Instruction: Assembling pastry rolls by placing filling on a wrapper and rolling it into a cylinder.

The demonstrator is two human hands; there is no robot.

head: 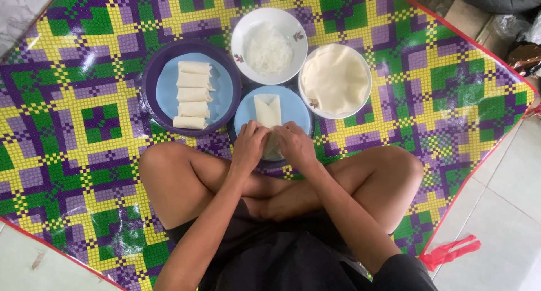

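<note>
Open mat lies free to the left and right, while the purple plate of rolls, noodle bowl and wrapper bowl block the far side.

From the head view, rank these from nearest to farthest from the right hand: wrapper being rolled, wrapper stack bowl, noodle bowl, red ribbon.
1. Wrapper being rolled, under the right hand, on the light blue plate.
2. Wrapper stack bowl, just ahead, to its right.
3. Noodle bowl, farther ahead, centre.
4. Red ribbon, far right, on the floor.
</note>
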